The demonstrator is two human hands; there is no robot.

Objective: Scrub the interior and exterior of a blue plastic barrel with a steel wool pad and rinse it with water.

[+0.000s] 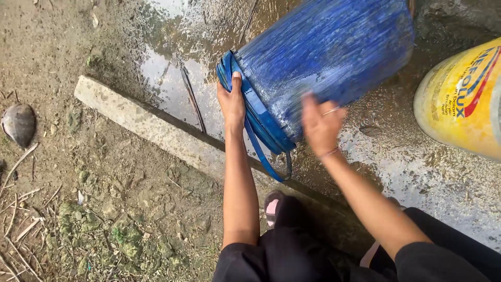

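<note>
Blue scuffed plastic bucket [323, 57] tipped between both hands, left [232, 102] gripping rim.

The tipped bucket [323, 57] lies at twelve o'clock on the wet slab [417, 177], its rim toward nine. A second bucket [462, 99] lies at three o'clock of it. The left hand [232, 102] sits on the rim, the right hand [321, 125] against the wall; a kerb [151, 125] borders the slab at eight o'clock.
</note>
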